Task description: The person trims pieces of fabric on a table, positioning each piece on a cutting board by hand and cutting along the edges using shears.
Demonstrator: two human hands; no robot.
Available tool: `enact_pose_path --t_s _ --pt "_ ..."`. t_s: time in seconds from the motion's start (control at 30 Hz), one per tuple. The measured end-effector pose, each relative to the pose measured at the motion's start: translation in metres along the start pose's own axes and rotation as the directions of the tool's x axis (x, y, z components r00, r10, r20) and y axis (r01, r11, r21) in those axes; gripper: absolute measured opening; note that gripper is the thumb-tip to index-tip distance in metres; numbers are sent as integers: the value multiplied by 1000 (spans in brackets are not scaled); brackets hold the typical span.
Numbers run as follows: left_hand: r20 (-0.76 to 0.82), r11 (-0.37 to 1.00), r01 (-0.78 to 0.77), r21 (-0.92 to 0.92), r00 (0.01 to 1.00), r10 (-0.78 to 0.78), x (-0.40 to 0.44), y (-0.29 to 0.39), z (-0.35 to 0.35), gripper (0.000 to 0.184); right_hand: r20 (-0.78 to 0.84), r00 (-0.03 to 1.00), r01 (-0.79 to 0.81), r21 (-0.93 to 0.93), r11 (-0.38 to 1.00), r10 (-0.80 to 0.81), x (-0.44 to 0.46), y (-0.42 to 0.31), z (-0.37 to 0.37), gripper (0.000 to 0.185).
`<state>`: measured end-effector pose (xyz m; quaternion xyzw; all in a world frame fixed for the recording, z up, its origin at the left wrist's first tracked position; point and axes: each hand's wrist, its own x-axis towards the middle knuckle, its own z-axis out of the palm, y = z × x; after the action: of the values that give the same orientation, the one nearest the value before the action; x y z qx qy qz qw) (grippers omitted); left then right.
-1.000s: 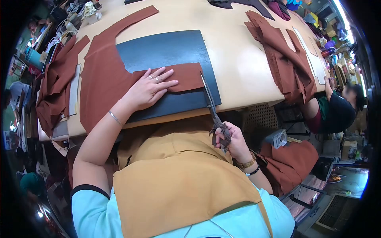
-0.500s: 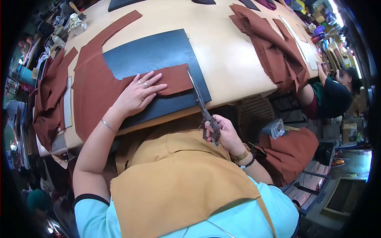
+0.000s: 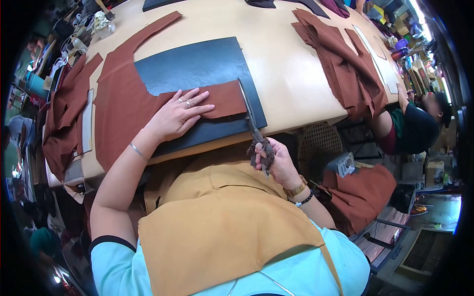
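My left hand (image 3: 177,114) lies with its fingers spread on a strip of reddish-brown fabric (image 3: 224,100). Under the strip is a dark blue board (image 3: 197,59) on the table's near side; the fabric's wider part (image 3: 121,106) extends left past the board. My right hand (image 3: 277,162) grips the wrapped handles of scissors (image 3: 254,127) just off the table edge. Their blades point away from me along the strip's right end, over the board. Whether the blades touch the fabric is hard to tell.
Crumpled brown fabric lies on the table (image 3: 281,64) at right (image 3: 345,74) and left (image 3: 69,113). More fabric (image 3: 360,192) rests below the edge at lower right, by a perforated stool (image 3: 321,140). A person (image 3: 412,126) sits at the right edge.
The view has shifted slightly. The scissor blades, earlier a little apart, now look closer together at the strip's right end. My left hand stays on the fabric.
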<state>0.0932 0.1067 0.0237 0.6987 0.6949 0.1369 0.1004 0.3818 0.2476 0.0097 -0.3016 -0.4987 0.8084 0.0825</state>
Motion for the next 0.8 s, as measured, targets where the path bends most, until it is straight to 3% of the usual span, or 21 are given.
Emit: enact_pose_path --t_s 0.37,0.4,0.47,0.53,0.57,0.6,0.67,0.77,0.8 --pt "24 1000 -9 10 1000 9 -1 -1 -1 42 -37 993 113 207 972 -108 10 13 -4 18" --pt "-9 1000 -6 -4 1000 6 -3 0 -1 43 -49 991 130 222 966 -122 11 12 -5 24" --pt "-78 999 0 -33 997 -2 -8 7 -5 45 -175 973 206 358 911 -151 11 12 -7 28" --pt "-162 979 204 14 966 -199 -21 12 -15 50 -258 954 259 458 850 -151 8 13 -13 37" --pt "-203 950 310 34 933 -297 -31 11 -18 52 -275 950 271 499 823 -146 6 13 -22 43" --pt "-280 869 494 3 835 -474 -41 4 -15 54 -260 953 271 511 816 -154 1 8 -25 47" --pt "-421 610 787 -94 524 -741 -64 -19 -5 59 -228 961 255 534 806 -153 -6 -4 -29 52" --pt "-329 409 912 10 389 -860 -87 -41 5 64 -187 968 240 488 839 -168 -4 0 -46 48" --pt "-332 430 902 41 418 -846 -83 -42 7 68 -182 966 246 440 864 -182 -2 3 -49 46"
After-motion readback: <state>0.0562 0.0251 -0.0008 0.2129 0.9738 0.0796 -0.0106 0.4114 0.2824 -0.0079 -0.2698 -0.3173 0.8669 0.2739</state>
